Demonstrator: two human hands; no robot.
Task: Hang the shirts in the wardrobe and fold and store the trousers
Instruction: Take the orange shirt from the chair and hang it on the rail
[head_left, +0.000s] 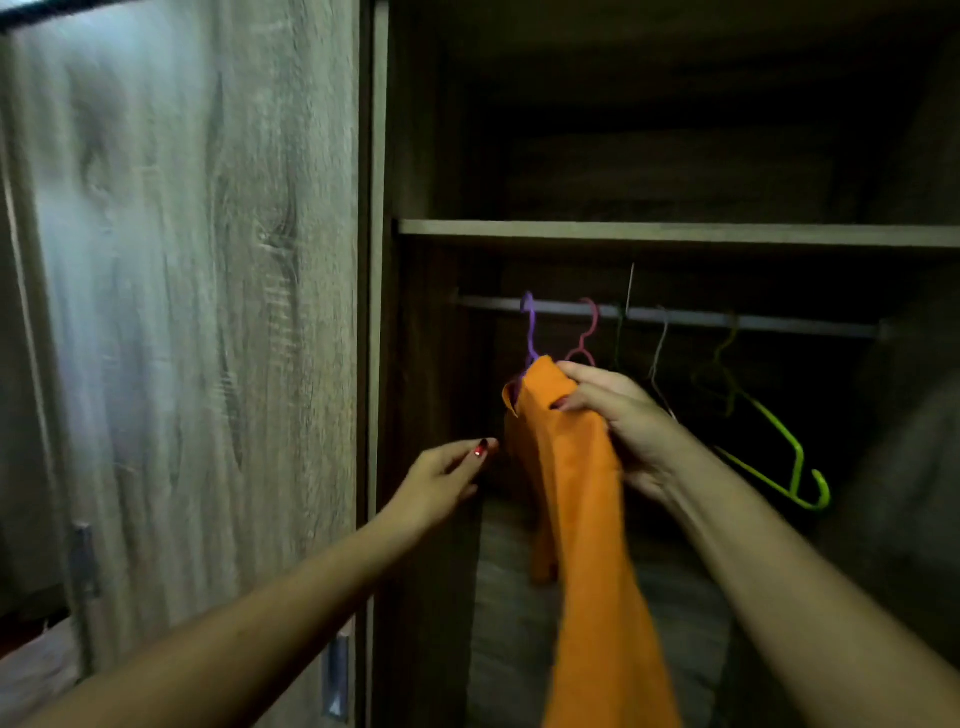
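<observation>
One wardrobe (431, 332) stands open before us, its wood-grain door (182, 312) swung out on our left, a shelf (675, 232) across the dark inside and a metal rail (779, 323) just below it. We judge the step in hand to be hanging a shirt; no trousers show in this view.

The orange shirt (587, 519) hangs long from its collar, near the left end of the rail. Its neck sits around a purple hanger (531, 332), whose hook reaches up to the rail. The blur keeps us from telling whether the hook is seated. Beside it a pink hanger (589, 327) hangs bare, and a lime green hanger (779, 441) dangles low and tilted further right, with a few dim ones between.

Our right hand (618, 415) pinches the cloth at the collar, fingers curled into the fabric. Our left hand (447, 478) holds nothing, its fingers straight and reaching toward the shirt's left edge, just short of touching.

Next, we think, the hook needs checking on the rail, then the left hand should pull the near shoulder square over the hanger arm before the right lets go.
</observation>
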